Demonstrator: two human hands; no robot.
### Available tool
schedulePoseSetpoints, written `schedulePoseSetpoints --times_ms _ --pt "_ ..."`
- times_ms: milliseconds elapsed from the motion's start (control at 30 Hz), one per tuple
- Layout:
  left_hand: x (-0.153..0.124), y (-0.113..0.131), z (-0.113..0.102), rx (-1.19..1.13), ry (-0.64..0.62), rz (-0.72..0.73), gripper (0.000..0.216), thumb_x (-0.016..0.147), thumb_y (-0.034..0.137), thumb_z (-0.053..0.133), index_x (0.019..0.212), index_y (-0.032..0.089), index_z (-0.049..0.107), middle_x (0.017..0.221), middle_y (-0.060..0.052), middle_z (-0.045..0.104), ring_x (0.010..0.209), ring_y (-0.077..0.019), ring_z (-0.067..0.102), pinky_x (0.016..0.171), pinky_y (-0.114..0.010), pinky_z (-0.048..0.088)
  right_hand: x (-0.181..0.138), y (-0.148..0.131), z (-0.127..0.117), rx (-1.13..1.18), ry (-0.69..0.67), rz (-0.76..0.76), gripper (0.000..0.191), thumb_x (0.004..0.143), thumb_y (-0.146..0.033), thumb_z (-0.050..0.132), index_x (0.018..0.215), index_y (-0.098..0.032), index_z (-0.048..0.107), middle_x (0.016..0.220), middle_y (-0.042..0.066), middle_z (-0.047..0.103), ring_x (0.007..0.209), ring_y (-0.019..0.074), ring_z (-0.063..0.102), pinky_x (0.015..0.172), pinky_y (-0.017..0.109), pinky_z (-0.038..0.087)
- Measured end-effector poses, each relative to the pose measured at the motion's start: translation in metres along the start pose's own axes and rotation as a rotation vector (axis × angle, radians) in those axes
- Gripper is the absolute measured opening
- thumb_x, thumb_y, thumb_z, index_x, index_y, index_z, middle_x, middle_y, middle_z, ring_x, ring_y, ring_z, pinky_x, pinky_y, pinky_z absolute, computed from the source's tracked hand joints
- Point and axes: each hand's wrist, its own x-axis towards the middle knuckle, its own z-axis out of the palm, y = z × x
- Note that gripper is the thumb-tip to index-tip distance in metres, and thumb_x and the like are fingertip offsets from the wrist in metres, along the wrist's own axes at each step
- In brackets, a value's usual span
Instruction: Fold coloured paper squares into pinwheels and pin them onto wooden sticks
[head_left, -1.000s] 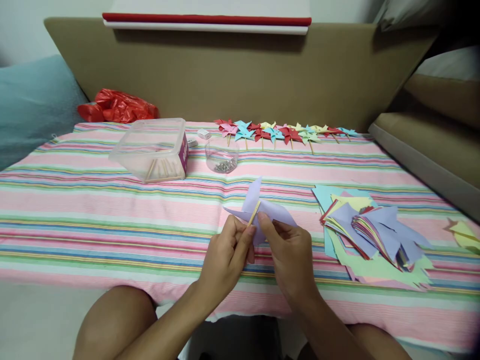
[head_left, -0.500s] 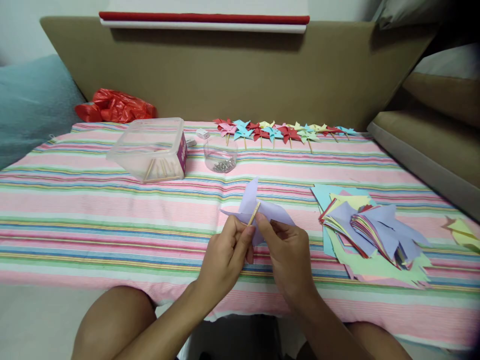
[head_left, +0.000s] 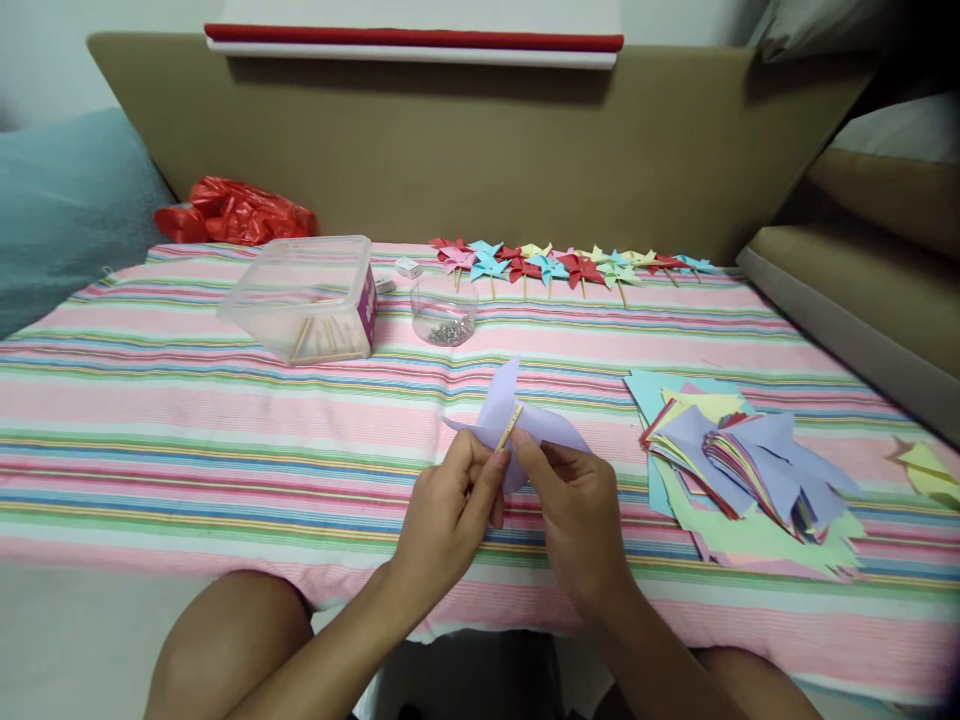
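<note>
A lavender paper pinwheel [head_left: 499, 400] is held up in front of me, just over the striped cloth. Across its back lies a short wooden stick [head_left: 510, 426]. My left hand [head_left: 454, 490] is closed, pinching the stick's lower part between thumb and forefinger. My right hand [head_left: 577, 505] is closed on the pinwheel, its thumb pressing beside the stick near the paper's centre. The right fingers are partly hidden behind the paper. Beyond the hands stands a clear round tub [head_left: 444, 315] with small metal pins in it.
A clear plastic box [head_left: 300, 275] with wooden sticks lies on the striped cloth [head_left: 187, 420] at left. A red plastic bag [head_left: 247, 212] is behind it. Finished pinwheels [head_left: 551, 268] line the back. Cut paper sheets [head_left: 757, 465] are piled right; a yellow paper piece [head_left: 930, 468] lies farther right.
The view has shifted very slightly. Both hands keep nearly the same grip on the stick and the pinwheel.
</note>
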Motion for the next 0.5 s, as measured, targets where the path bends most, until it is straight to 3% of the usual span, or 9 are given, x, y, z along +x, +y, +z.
schedulePoseSetpoints --times_ms 133,333,500 --pt "0.0009 -0.0005 0.0010 0.018 0.004 -0.001 0.027 0.105 0.042 0.044 0.086 0.024 0.045 0.058 0.008 0.056 0.050 -0.0107 0.052 0.055 -0.024 0.037 0.0011 0.0039 0.0008 -0.004 0.018 0.002 0.029 0.082 -0.041 0.076 0.067 -0.017 0.073 0.064 -0.001 0.062 0.058 0.0115 0.052 0.058 0.026 0.044" --pt "-0.0021 -0.0007 0.0013 0.194 0.058 0.050 0.025 0.105 0.040 0.044 0.086 0.024 0.044 0.059 0.006 0.055 0.051 -0.0136 0.051 0.055 -0.027 0.034 0.0025 0.0014 -0.0007 -0.035 0.077 0.008 0.032 0.080 -0.042 0.075 0.062 -0.017 0.069 0.062 -0.002 0.057 0.064 0.0132 0.049 0.058 0.025 0.041" --pt "-0.0013 0.0039 0.0010 -0.084 0.151 0.043 0.024 0.108 0.039 0.038 0.093 0.024 0.049 0.062 0.005 0.056 0.057 -0.0134 0.051 0.061 -0.027 0.039 0.0064 -0.0017 -0.0019 -0.047 0.121 0.007 0.036 0.075 -0.045 0.080 0.056 -0.017 0.066 0.059 -0.002 0.056 0.062 0.0131 0.047 0.061 0.026 0.043"
